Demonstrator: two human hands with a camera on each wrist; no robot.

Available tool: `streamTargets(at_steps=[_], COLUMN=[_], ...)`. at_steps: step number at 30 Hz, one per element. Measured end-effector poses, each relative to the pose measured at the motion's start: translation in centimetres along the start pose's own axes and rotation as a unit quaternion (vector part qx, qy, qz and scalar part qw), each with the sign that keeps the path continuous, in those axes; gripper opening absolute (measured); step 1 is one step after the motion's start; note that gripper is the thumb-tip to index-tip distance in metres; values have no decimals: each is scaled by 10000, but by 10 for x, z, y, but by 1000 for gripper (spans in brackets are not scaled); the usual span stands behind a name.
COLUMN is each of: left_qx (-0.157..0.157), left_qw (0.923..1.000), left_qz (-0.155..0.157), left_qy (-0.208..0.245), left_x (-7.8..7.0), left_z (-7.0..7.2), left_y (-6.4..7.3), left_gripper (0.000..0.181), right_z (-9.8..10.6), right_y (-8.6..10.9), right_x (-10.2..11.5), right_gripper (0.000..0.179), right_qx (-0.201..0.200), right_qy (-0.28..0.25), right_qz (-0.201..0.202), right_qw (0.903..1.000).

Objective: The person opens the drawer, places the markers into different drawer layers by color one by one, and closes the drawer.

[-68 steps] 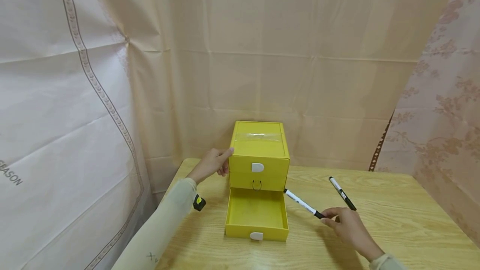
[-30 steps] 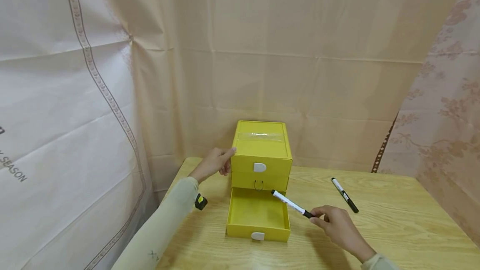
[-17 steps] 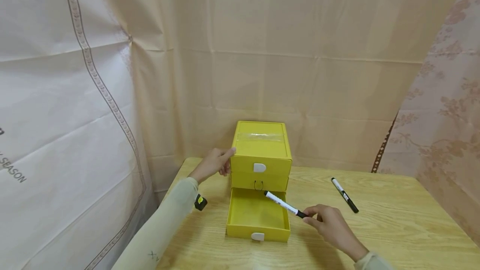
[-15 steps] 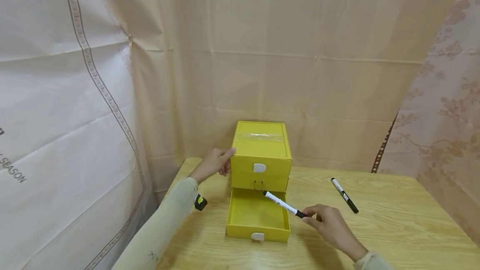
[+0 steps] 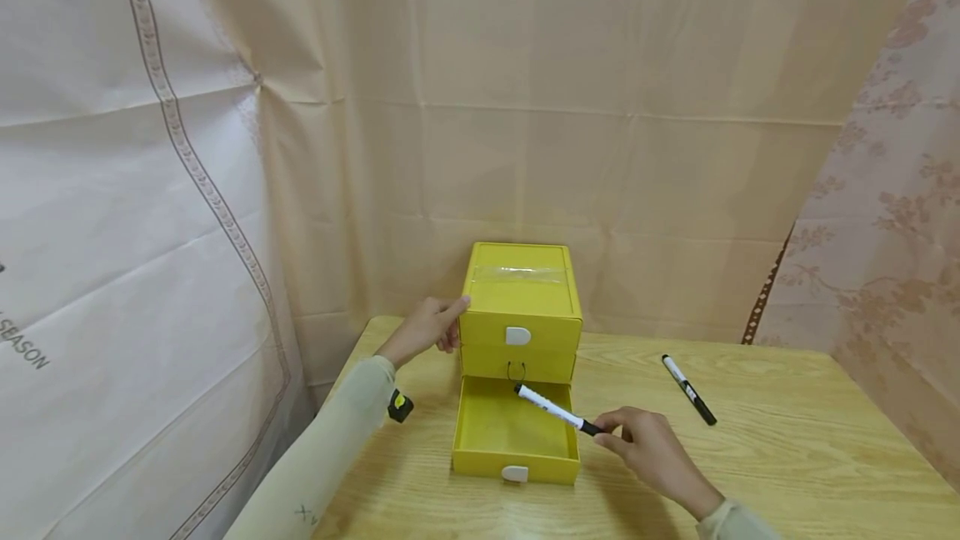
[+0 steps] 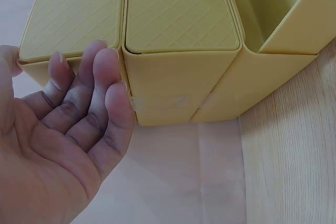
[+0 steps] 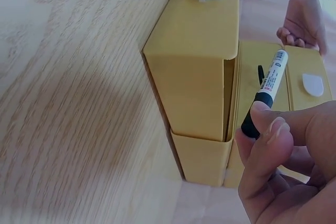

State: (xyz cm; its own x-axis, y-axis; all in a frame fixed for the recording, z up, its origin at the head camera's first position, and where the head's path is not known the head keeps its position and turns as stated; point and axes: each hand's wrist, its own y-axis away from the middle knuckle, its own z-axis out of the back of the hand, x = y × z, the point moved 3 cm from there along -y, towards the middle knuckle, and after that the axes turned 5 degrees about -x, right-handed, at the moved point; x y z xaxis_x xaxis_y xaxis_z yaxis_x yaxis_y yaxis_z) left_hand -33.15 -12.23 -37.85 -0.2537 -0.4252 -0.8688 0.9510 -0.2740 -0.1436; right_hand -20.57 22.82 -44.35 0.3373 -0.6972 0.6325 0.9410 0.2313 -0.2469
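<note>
A yellow drawer cabinet (image 5: 519,348) stands on the table with its bottom drawer (image 5: 516,467) pulled out. My left hand (image 5: 427,325) rests against the cabinet's upper left side, its thumb at the top edge; the left wrist view shows its fingers loosely bent with the palm in sight. Between thumb and fingers, my right hand (image 5: 649,450) pinches the black end of a white marker pen (image 5: 551,407). The pen slants over the bottom drawer, its other black end near the back of the drawer. In the right wrist view the marker points towards the cabinet's front.
Another black-and-white marker (image 5: 688,390) lies on the wooden table (image 5: 772,440) to the right. White tabs mark the drawer fronts, and a dark loop (image 5: 516,372) hangs at the middle one. A beige cloth (image 5: 525,107) hangs behind, with more cloth at both sides.
My right hand has moved left with the marker, bringing the pen from beside the cabinet to over the pulled-out drawer. The left hand stays at the cabinet's side.
</note>
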Motion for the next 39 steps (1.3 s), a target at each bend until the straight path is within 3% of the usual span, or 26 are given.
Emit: streamTargets(at_steps=[20,39], left_qx=[24,31], left_qw=[9999,10000], left_qz=[-83,-42], left_qy=[63,46], left_x=[-2,-3], left_z=[0,0], left_y=[1,2], left_gripper=[66,65], right_z=[-10,-18], right_y=[-2,1], right_x=[9,11], right_gripper=[7,8], right_qx=[284,285], right_qy=[-71,-121], right_qz=[224,646], right_qw=[9993,9974])
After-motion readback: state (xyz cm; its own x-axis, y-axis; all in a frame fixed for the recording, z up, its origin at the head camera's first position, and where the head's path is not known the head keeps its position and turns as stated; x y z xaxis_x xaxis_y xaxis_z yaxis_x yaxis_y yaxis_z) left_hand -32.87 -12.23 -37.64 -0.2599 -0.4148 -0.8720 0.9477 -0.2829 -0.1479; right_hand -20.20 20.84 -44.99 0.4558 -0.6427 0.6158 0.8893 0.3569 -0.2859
